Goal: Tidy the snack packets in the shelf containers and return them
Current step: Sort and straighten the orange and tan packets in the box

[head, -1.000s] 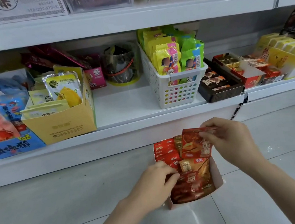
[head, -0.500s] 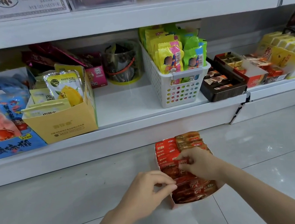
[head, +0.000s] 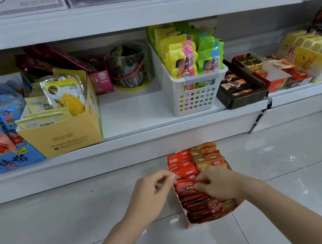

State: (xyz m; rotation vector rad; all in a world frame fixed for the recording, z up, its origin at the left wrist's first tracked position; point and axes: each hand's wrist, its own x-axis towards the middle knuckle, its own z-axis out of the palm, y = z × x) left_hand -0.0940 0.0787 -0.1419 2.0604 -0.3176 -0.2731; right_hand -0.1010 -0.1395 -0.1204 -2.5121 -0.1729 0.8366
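A small white cardboard box (head: 183, 214) sits on the pale floor below the shelf, packed with red snack packets (head: 179, 160) on the left and orange-brown packets (head: 205, 154) on the right. My right hand (head: 217, 182) reaches into the box and pinches a red packet (head: 185, 187) near its middle. My left hand (head: 153, 195) hovers at the box's left edge with fingers curled, fingertips close to that same packet; whether they touch it is unclear.
The lower shelf (head: 134, 113) has a gap between a yellow carton (head: 64, 137) of lemon pouches and a white perforated basket (head: 189, 96) of yellow and green packets. A clear tub (head: 129, 67) stands behind; chocolate trays (head: 241, 89) lie to the right.
My right hand came down from holding a packet above the box and now works among the packets inside. My left hand shifted slightly up and left along the box's edge.
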